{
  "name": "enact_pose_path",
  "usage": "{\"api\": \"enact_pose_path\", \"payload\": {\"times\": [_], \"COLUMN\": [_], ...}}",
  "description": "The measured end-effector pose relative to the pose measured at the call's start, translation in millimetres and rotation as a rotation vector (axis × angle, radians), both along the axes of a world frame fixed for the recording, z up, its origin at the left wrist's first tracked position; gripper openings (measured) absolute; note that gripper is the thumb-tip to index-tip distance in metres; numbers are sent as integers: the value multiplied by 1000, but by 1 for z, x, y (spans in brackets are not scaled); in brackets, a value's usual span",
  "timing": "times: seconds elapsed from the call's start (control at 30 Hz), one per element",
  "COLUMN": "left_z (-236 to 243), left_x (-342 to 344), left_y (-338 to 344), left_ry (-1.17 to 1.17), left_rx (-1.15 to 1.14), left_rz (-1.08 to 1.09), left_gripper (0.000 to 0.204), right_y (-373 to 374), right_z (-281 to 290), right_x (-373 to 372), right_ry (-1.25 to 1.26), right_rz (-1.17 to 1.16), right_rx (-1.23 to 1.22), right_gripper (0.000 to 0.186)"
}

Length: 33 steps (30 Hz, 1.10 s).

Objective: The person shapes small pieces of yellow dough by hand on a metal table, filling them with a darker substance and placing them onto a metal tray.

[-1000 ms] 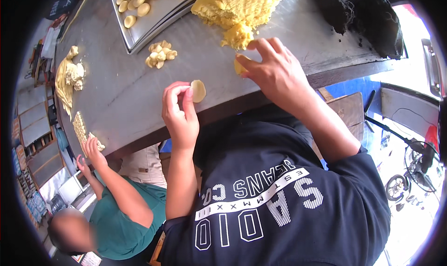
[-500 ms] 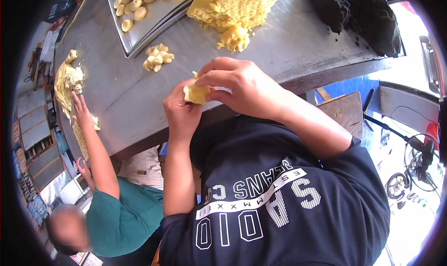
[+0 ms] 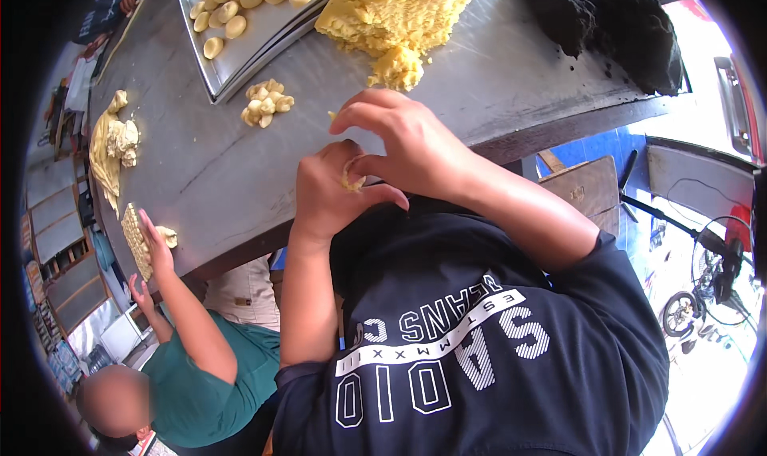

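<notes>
My left hand [image 3: 326, 191] is curled around a small piece of pale dough [image 3: 351, 176], its thumb sticking out to the right. Most of that dough is hidden by the fingers; a rim with some yellow filling shows. The thumb of my right hand [image 3: 403, 140] presses into the dough from above, while its other fingers arch apart from the thumb. Beyond my hands a big crumbly block of yellow filling [image 3: 399, 21] sits on the metal table [image 3: 319, 81], a loose lump at its near side. Left of it lies a small heap of pale dough pieces [image 3: 266, 103].
A metal tray [image 3: 209, 77] with rounded dough pieces stands at the far left of the block. Black lumpy mass [image 3: 623, 33] lies far right. A co-worker in a green shirt [image 3: 208, 384] reaches toward dough [image 3: 118, 140] at the table's left end.
The dough with its yellow filling has sunk into my left hand, which has turned and closed over it. My right thumb now presses in. The co-worker's hand has come nearer.
</notes>
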<state>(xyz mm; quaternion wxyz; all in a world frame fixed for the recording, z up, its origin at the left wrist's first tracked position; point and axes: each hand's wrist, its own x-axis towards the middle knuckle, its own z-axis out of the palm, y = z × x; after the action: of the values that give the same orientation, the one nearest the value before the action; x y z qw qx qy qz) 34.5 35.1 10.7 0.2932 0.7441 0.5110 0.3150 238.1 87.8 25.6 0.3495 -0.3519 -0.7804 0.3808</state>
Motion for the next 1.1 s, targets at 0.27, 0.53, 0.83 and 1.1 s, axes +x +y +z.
{"api": "enact_pose_path", "payload": {"times": [0.27, 0.53, 0.83, 1.1], "left_z": [-2, 3, -6, -7], "left_x": [-10, -16, -14, -13], "left_y": [-4, 5, 4, 4], "left_ry": [-827, -703, -803, -941], "left_rx": [-400, -563, -423, -539], "left_rz": [49, -5, 89, 104], "left_gripper": [51, 34, 39, 37], "right_y": [9, 21, 15, 25], "right_z": [7, -7, -4, -10], "right_x": [50, 41, 53, 49], "right_ry": [-417, -551, -374, -551], "right_rz": [-364, -81, -115, -143], "right_rx": [282, 380, 181, 421], "right_gripper": [26, 18, 7, 14]}}
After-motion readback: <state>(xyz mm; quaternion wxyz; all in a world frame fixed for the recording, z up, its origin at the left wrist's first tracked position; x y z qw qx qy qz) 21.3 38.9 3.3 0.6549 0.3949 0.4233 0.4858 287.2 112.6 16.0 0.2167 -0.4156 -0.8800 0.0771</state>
